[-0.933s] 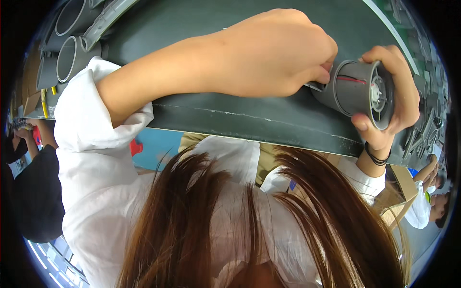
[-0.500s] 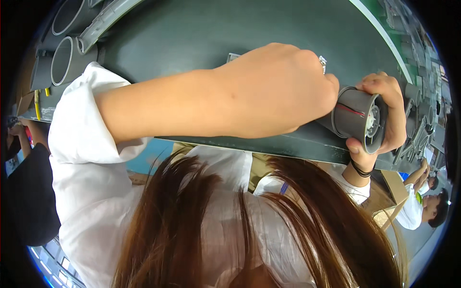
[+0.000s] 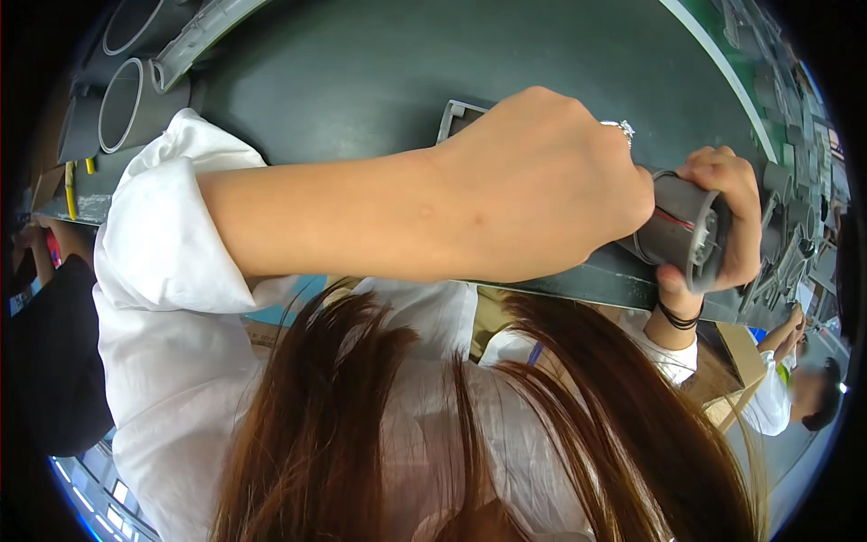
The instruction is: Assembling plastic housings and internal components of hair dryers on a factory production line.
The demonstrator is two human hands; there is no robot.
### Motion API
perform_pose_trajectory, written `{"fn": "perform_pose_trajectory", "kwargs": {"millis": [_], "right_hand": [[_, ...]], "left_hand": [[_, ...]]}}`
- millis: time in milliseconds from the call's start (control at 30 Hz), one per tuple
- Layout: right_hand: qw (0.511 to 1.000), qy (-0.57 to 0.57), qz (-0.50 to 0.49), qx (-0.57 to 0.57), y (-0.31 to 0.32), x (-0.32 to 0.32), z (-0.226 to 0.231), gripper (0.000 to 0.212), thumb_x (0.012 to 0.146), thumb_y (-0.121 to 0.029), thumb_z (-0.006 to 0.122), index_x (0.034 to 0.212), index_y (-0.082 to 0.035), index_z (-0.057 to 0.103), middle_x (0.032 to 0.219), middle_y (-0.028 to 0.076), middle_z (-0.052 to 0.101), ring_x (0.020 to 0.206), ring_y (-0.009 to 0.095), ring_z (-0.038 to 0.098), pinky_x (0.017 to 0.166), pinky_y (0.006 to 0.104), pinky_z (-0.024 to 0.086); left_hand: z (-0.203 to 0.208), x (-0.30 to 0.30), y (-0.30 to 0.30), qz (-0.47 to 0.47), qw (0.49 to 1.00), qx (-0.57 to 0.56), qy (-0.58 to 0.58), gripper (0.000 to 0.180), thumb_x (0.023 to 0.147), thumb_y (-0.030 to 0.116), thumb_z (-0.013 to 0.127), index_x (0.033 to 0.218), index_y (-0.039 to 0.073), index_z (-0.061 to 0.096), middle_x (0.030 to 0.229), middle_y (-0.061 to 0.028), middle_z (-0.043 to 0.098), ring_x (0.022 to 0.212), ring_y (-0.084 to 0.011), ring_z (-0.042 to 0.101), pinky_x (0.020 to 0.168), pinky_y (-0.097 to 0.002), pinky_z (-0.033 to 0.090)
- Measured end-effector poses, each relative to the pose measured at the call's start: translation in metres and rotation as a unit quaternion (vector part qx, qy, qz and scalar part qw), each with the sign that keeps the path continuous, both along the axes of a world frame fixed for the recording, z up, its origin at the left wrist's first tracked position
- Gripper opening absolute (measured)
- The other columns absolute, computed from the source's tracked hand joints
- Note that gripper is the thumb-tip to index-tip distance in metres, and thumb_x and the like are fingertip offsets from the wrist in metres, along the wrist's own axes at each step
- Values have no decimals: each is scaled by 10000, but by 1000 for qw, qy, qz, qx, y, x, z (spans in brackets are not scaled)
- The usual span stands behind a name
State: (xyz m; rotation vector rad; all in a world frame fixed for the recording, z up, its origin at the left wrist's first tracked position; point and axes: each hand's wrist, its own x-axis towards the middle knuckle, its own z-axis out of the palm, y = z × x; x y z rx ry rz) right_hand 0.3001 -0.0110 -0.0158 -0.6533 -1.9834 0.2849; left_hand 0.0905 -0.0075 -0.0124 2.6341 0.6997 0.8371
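A grey cylindrical housing [image 3: 669, 217] lies on its side at the right, with a red wire along its wall and a pale finned part inside its open right end. My right hand [image 3: 739, 212] wraps around that flanged end, fingers over the top and thumb below. My left hand [image 3: 569, 185] reaches across from the left, closed in a fist with its back toward me. The housing's left end disappears under this fist; the fingers are hidden beneath it. Partly covered by the left hand, a grey rectangular frame-like part [image 3: 449, 117] lies on the dark green table [image 3: 361, 81].
Several grey cylinders [image 3: 122, 107] and a long curved grey piece [image 3: 209, 38] are at the far left. Many grey parts [image 3: 799, 217] crowd the right side. An open cardboard box [image 3: 742, 357] stands below the table edge, near another person [image 3: 772, 397].
My left fist has shifted slightly right and nearer, covering more of the housing. The housing has tipped a little in my right hand. More of the frame-like part shows.
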Motion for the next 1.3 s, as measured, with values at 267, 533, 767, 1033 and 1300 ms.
{"fn": "perform_pose_trajectory", "kwargs": {"millis": [267,533,767,1033,1300], "right_hand": [[993,-117,7,2,0,8,4,660,629,-538,717,855,71,602,870,217,605,670,257,589,553,309,459],[996,-80,9,-46,-8,14,1,731,653,-601,704,846,94,587,779,201,611,641,255,589,550,308,471],[997,-61,-4,-50,-7,12,-4,676,675,-517,688,857,124,579,778,204,626,595,251,589,525,302,469],[996,-31,9,-78,-8,2,-8,678,676,-520,681,857,126,579,784,212,635,603,261,608,530,305,479],[994,-34,-12,-107,-25,9,-7,722,673,-543,697,927,123,580,800,215,641,654,282,632,577,326,502]], "left_hand": [[-7,11,-6,-10,999,-45,-4,67,639,55,597,658,-7,578,605,-161,578,501,-293,591,456,-380,463],[-10,16,-4,-9,997,71,-41,92,636,81,610,668,-2,584,631,-149,587,566,-262,606,480,-366,472],[-6,9,1,-61,998,13,-3,97,664,102,625,673,6,615,657,-131,601,611,-261,609,527,-369,493],[-1,-8,-4,-69,997,-43,21,101,685,112,631,666,12,629,709,-125,621,668,-258,622,560,-369,511],[-6,-6,-15,-88,993,52,61,148,635,110,609,666,31,488,980,-243,603,687,-231,571,530,-289,470]]}}
